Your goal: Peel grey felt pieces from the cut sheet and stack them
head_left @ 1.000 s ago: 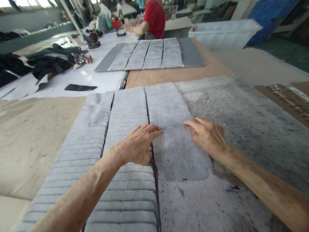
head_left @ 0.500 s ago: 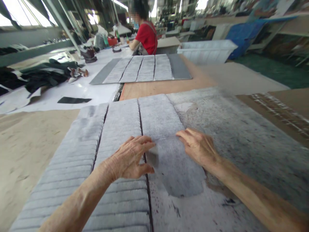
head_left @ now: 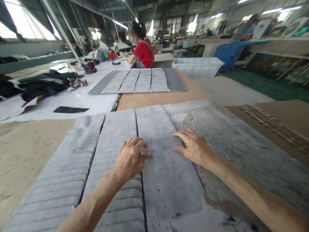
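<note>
In the head view, the left hand [head_left: 131, 158] is near the middle of the frame, its fingers loosely curled and thumb parted from them, with nothing visible in its grasp. It is over the edge of the middle row of cloth [head_left: 116, 129], beside the right row of cloth [head_left: 153, 120]. The right hand [head_left: 193, 146], right of centre, has its forefinger and thumb spread apart at the right row's outer edge; whether the fingertips press on it cannot be told. The nearest cloth piece [head_left: 172, 183] lies flat between the hands, reaching down to lower centre. The left row of cloth [head_left: 60, 164], of overlapping pieces, fills the lower left. A stained board [head_left: 241, 138] spreads at right. At upper centre, a grey board [head_left: 175, 79] bears four more rows, with a white bin [head_left: 198, 66] to its right and a person in a red shirt [head_left: 145, 54] behind.
</note>
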`<state>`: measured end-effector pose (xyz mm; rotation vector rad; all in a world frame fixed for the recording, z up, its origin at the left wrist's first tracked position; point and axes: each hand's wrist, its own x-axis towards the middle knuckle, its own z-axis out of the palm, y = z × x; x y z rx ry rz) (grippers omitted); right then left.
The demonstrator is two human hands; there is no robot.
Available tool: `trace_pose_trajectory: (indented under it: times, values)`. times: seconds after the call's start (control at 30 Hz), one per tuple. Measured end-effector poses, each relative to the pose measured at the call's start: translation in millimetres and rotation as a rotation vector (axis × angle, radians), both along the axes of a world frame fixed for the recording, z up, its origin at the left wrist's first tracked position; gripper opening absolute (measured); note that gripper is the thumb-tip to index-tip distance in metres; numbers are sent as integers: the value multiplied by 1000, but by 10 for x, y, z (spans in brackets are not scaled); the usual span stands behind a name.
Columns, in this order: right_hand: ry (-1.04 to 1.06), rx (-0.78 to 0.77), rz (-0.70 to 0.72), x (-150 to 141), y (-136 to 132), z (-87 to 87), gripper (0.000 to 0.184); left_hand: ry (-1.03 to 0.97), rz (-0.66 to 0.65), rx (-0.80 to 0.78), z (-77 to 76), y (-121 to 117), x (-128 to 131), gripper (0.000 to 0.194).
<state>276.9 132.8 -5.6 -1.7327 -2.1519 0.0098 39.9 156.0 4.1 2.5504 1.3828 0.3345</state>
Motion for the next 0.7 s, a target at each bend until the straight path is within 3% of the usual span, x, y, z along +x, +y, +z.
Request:
trace_pose_trajectory:
  times: [0.23,0.37,0.5,0.7]
  values:
    - [13,-71,33,-13,82,17,38,58,77,-72,24,116,48,30]
    - [43,-115,2,-31,74,28,31,68,103,-119,22,153,56,26]
    - [113,-194,-113,-6,105,15,20,102,172,-161,25,132,52,9]
    - [208,-355,-319,86,80,0,24,134,245,-195,75,59,48,22]
